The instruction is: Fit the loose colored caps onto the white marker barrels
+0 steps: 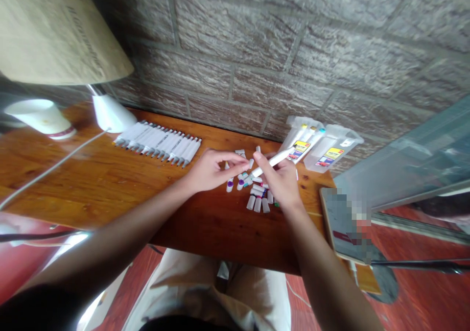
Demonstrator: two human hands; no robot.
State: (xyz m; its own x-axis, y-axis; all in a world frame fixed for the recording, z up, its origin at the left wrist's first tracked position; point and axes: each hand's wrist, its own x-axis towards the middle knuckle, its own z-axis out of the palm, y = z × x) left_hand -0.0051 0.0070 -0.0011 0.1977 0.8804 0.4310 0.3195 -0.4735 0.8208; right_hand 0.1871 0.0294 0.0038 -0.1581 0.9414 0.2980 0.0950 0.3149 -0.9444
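Note:
My right hand (281, 179) grips a white marker pen (273, 161) that slants up to the right above the wooden desk (110, 184). My left hand (215, 168) pinches a small white cap (250, 163) right at the marker's lower tip. Under both hands lies a heap of several loose white caps (257, 196) with coloured ends. A row of several white markers (159, 143) lies side by side further left on the desk.
Two clear plastic marker cases (321, 145) lean against the brick wall at the back right. A lamp with a white base (110, 113) and a white cable (51, 167) stands at the left. A notebook (345, 228) lies at the desk's right edge.

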